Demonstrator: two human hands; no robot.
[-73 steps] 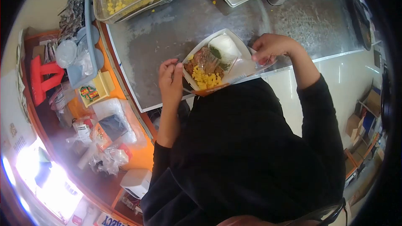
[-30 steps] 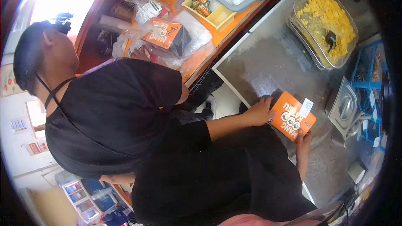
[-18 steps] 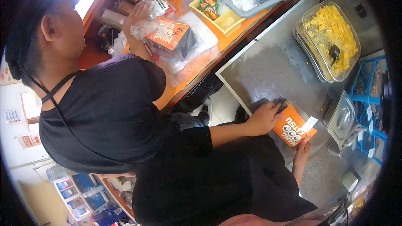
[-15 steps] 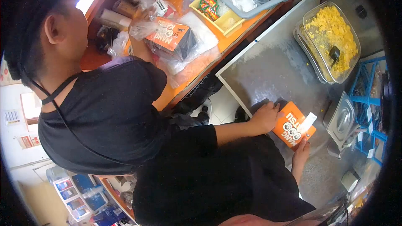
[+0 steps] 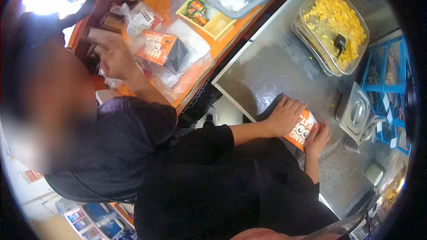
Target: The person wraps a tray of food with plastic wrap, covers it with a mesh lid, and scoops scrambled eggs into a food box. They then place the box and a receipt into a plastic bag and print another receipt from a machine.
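Observation:
An orange box (image 5: 300,132) with white lettering and round eye-like shapes lies on the metal worktop (image 5: 267,69). My left hand (image 5: 287,114) rests over its upper left part, fingers close together and curved on it. At the right edge my right hand (image 5: 316,138) grips the same box, its fingers bent over the side. A small white patch shows between the hands, largely covered by the fingers.
A clear tub of yellow food (image 5: 333,26) holds a black scoop (image 5: 340,42). Right of the box are a metal lid (image 5: 357,109) and blue racks (image 5: 387,80). Left, a co-worker (image 5: 120,146) stands by an orange counter with another orange box (image 5: 155,48) and a blue-grey tray (image 5: 238,11).
My left hand has moved further over the box, and my right hand has moved up its edge. The white strip is now mostly hidden. The co-worker's hand has lifted away from the other box.

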